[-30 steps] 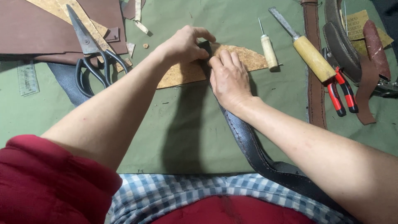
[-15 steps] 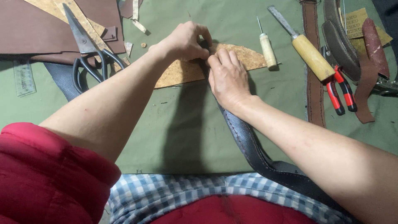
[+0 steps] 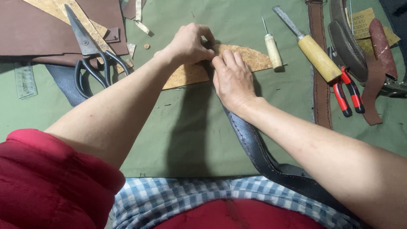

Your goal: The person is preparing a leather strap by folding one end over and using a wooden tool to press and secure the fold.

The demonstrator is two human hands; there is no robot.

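beside the scissors (image 3: 91, 53) and awl (image 3: 272, 48), both hands' fingers (image 3: 220, 63) pinch the dark strap (image 3: 250, 142) over cork (image 3: 250, 57).

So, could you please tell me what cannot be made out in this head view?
- End of the dark leather strap: covered by the left hand and right hand, so the grip there is unclear.
- Strap's near end: runs under the right forearm and off the bottom edge.
- Ruler markings: too small to read.
- Brown belts at right: cut off by the top edge.
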